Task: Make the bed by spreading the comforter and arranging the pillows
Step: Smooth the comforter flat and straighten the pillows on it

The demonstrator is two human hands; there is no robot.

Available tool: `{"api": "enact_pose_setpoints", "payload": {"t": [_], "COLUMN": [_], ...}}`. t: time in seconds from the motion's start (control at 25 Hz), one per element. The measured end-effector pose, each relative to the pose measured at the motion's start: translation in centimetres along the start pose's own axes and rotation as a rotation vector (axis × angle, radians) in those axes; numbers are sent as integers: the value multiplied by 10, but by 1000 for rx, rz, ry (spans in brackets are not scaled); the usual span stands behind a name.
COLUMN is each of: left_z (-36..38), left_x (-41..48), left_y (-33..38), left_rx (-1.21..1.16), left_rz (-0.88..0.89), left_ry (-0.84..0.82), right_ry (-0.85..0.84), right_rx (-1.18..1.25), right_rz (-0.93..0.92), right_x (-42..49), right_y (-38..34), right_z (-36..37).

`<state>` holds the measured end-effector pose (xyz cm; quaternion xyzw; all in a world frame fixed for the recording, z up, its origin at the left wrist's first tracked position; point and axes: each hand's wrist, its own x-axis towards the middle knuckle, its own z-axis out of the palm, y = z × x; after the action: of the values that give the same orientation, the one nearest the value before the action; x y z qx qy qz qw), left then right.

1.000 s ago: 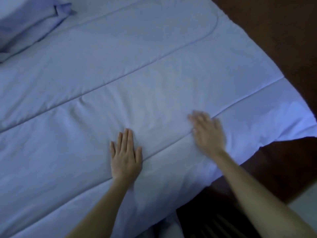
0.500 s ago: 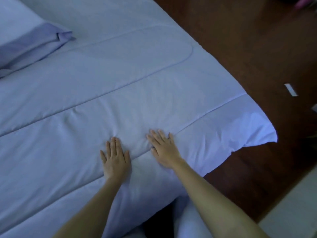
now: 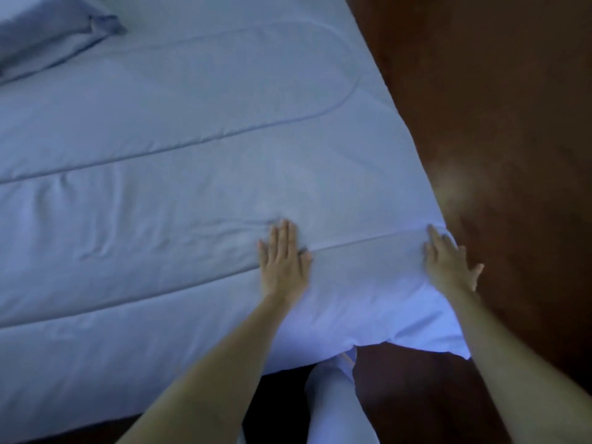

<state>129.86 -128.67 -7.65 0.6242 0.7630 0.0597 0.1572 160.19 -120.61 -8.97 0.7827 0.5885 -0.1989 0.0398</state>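
A pale blue quilted comforter (image 3: 179,174) lies spread over the bed and fills most of the view. My left hand (image 3: 283,261) presses flat on it near a stitched seam, fingers straight. At the comforter's right edge near the corner, my right hand (image 3: 448,262) lies flat with spread fingers, the thumb hanging past the edge. A darker blue pillow (image 3: 54,36) rests at the top left, partly cut off by the frame.
Dark brown wooden floor (image 3: 499,123) runs along the right side of the bed and below its corner. My leg in light trousers (image 3: 336,402) stands at the bed's near edge, between my arms.
My right hand has slid right from beside the left hand out to the comforter's edge. My left hand stayed pressed on the seam. The view shifted.
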Motion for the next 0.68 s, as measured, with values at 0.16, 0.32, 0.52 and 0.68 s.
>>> {"api": "enact_pose_setpoints", "payload": {"t": [0.16,0.32,0.52,0.68], "left_z": [1,0,-22,-21], "left_x": [17,21,9,17], "left_y": [35,-18,-62,-56], "left_rx": [115,120,52,21], "left_rz": [282,-159,-454,-467], "left_ry": [-58,-70,-201,-226], "right_ry": [109,46,74,44], "right_rx": [200,227,-59,7], "right_rz": [39,-702,-933,-405], "right_x": [48,1,-13,18], "right_y": [-55,-171,-128,-16], "right_z": [-49,-7,34,16]}}
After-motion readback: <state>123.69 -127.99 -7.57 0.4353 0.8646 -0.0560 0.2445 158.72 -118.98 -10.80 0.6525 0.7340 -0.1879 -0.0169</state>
